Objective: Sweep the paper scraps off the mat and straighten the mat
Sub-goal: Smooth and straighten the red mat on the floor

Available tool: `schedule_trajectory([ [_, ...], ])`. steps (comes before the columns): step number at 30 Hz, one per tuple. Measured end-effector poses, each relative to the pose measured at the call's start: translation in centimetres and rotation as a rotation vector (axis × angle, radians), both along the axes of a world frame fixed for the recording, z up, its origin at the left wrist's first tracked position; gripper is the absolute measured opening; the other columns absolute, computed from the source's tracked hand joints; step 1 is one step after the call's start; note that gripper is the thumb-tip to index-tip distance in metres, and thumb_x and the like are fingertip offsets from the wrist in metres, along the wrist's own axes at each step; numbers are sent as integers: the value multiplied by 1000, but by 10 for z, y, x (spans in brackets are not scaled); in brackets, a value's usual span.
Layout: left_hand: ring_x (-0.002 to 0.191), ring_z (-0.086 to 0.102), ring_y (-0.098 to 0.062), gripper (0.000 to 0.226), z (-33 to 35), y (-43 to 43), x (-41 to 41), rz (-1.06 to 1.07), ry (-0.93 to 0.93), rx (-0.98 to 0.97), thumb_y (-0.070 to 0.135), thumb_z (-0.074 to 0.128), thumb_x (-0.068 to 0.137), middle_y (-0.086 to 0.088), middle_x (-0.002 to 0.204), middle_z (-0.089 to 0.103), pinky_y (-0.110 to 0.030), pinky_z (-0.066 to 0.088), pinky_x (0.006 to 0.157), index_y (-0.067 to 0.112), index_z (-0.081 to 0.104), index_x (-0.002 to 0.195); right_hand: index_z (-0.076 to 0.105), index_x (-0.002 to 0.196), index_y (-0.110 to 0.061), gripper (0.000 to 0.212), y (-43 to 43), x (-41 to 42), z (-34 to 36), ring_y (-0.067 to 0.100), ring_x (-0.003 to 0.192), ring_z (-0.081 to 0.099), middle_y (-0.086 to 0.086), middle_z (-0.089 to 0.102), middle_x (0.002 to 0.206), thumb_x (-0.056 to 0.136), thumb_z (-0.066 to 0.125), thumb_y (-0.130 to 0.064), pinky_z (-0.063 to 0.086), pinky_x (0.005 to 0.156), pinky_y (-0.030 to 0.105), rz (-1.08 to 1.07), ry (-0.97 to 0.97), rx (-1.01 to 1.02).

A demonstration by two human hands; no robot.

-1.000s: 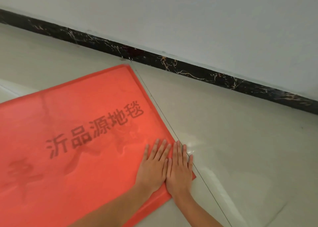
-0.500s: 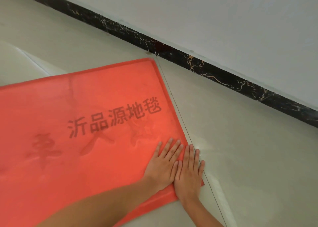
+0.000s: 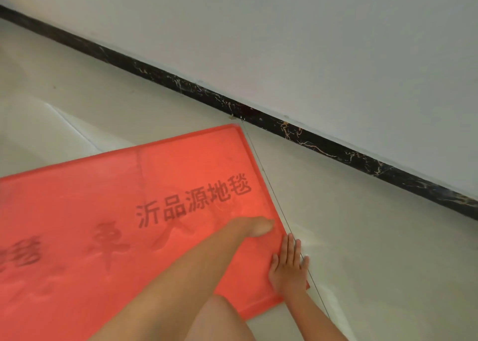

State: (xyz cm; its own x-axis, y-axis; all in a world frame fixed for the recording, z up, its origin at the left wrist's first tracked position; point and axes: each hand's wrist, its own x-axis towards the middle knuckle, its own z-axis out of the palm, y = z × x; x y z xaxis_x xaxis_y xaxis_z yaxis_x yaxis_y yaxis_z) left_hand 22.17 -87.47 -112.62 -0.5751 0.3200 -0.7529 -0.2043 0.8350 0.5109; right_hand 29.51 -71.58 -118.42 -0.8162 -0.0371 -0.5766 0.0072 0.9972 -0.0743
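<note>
right hand [image 3: 289,268]: flat, palm down, fingers spread and extended; grasps nothing, presses on the mat's right edge near its near-right corner, fingertips over the border toward the floor.
left hand [image 3: 258,227]: blurred; lies on the mat beyond the right hand, near the same edge; looks flat and not gripping, but finger pose cannot be told for sure.
left forearm: crosses the mat diagonally from the lower middle of the view.
mat [image 3: 103,224]: red, dark printed characters, raised border; lies flat on the floor, directly under both hands; most of it stretches left and away from the hands.
mat angle: right edge runs just beside a thin floor joint line [image 3: 271,190], nearly parallel; far-right corner close to the baseboard [image 3: 336,157], not touching.
paper scraps: none visible on the mat; sweeping looks done, judged from the bare surface.
step in hand: straightening, probably final alignment or smoothing of the right edge.
how to do it well: keep palms flat, push evenly with both hands so the mat slides rather than buckles; use the joint line as the guide; check the far corner, not only the near one.
risk: one-handed push could pivot the mat off line.
wall [image 3: 310,43]: plain, pale, above the baseboard.
</note>
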Motion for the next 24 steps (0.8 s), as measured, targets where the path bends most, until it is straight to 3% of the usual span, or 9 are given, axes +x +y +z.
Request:
schedule_trajectory([
  [2, 151, 7, -27, 50, 26, -13, -14, 57, 43, -3, 13, 18, 105, -13, 163, 7, -35, 5, 121, 2, 16, 154, -36, 135, -17, 59, -4, -12, 13, 19, 144, -26, -2, -34, 154, 99, 5, -40, 2, 117, 53, 46, -201, 114],
  [4, 150, -5, -31, 52, 31, -37, -24, 116, 87, -3, 6, 18, 103, -15, 163, -2, -39, -2, 121, 2, 7, 154, -25, 146, -10, 73, -14, -37, 24, 22, 148, -16, 0, -28, 158, 101, 24, -39, 11, 116, 52, 22, -344, 166],
  [6, 150, -11, -31, 57, 24, -77, -36, 218, 134, -43, 22, 14, 101, -14, 163, -5, -47, -1, 121, 6, 3, 155, 9, 152, -3, 63, -36, -81, 47, 26, 147, 17, 7, 6, 162, 100, 35, -29, 24, 114, 42, 65, -532, 244],
  [8, 150, -12, -27, 61, 16, -126, -52, 402, 222, -97, 32, 15, 101, -4, 164, -4, -50, 0, 121, 11, 1, 156, 35, 143, 2, 48, -72, -132, 74, 30, 133, 41, 16, 34, 152, 100, 32, -18, 32, 110, 41, 231, -654, 265],
  [10, 149, -16, -23, 58, 16, -166, -68, 502, 344, -189, 28, 18, 104, 2, 163, -9, -47, -4, 121, 16, -4, 157, 39, 141, 3, 45, -110, -181, 85, 26, 128, 42, 20, 35, 151, 101, 27, -15, 29, 112, 44, 343, -509, 132],
  [13, 147, -22, -19, 59, 6, -200, -110, 513, 464, -317, 28, 16, 104, 3, 162, -19, -45, -9, 118, 18, -12, 155, 7, 154, -9, 56, -176, -244, 81, 18, 149, -3, 4, -2, 163, 105, 14, -35, -1, 119, 42, 413, -68, -163],
  [15, 147, -24, -18, 59, -13, -211, -141, 495, 481, -355, 31, 13, 105, 3, 161, -22, -46, -11, 118, 17, -15, 154, -9, 153, -16, 59, -223, -273, 62, 11, 145, -20, -2, -18, 160, 104, 10, -42, -10, 119, 38, 481, -20, -251],
  [19, 147, -23, -16, 58, -63, -216, -156, 407, 472, -406, 32, 10, 105, 3, 162, -21, -49, -11, 119, 17, -18, 153, -16, 151, -13, 59, -266, -281, -3, 14, 144, -25, 2, -24, 159, 102, 0, -41, -15, 118, 36, 523, 136, -194],
  [24, 150, -15, -17, 60, -94, -209, -144, 443, 691, -514, 36, 4, 100, 2, 164, -10, -49, -5, 121, 19, -8, 156, -17, 151, -11, 63, -262, -282, -29, 17, 144, -26, 3, -25, 158, 97, -4, -41, -13, 119, 38, 571, 271, -191],
])
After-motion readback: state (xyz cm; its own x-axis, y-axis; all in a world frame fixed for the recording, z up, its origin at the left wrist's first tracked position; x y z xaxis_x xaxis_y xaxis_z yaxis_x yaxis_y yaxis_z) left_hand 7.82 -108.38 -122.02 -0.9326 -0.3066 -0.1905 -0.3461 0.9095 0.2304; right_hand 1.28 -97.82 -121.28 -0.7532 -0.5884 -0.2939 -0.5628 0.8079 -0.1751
